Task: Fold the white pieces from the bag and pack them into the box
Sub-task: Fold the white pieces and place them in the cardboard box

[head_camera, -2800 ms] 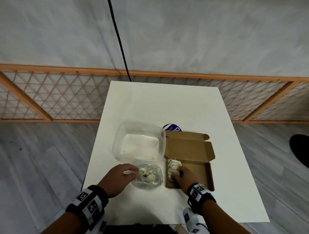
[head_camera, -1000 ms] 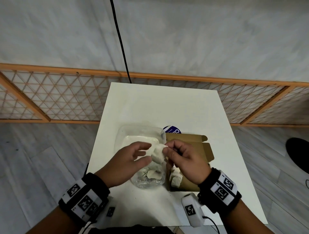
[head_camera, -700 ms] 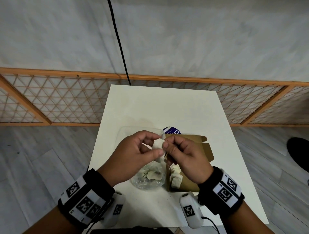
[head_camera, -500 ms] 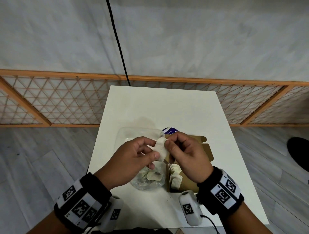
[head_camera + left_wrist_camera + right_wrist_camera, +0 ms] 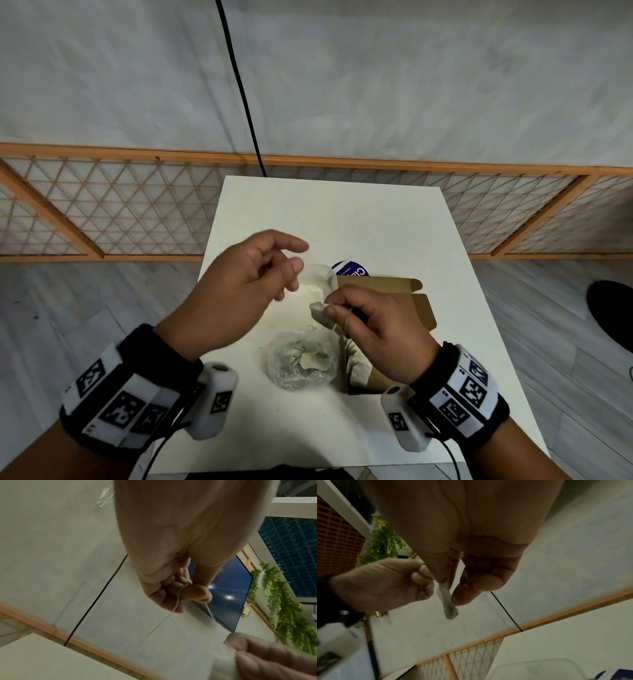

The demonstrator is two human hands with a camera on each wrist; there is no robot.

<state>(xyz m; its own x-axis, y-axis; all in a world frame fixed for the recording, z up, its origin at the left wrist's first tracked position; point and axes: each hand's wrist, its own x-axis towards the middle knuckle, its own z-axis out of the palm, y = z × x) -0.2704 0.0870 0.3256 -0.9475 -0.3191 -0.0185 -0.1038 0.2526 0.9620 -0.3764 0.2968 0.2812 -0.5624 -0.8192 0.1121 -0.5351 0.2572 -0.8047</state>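
Observation:
My right hand point(image 5: 329, 308) pinches a small folded white piece point(image 5: 318, 313) above the near end of the open cardboard box point(image 5: 421, 308). In the right wrist view the piece point(image 5: 447, 601) hangs from thumb and forefinger. My left hand point(image 5: 298, 257) is raised to the left, off the piece, with its fingers curled. In the left wrist view a thin pale strand point(image 5: 177, 600) comes out between its thumb and fingers point(image 5: 171, 582). The clear bag point(image 5: 301, 363) of white pieces lies below the hands. Folded pieces point(image 5: 356, 363) lie in the box.
A clear plastic container point(image 5: 329, 274) sits behind the bag, partly hidden by my left hand. A purple lid point(image 5: 352, 270) shows beyond it. The white table point(image 5: 342, 212) is narrow, with a wooden lattice rail and a black cable behind.
The left hand has let go of the white piece and drawn up and to the left. The right hand keeps the piece and has sunk slightly toward the box.

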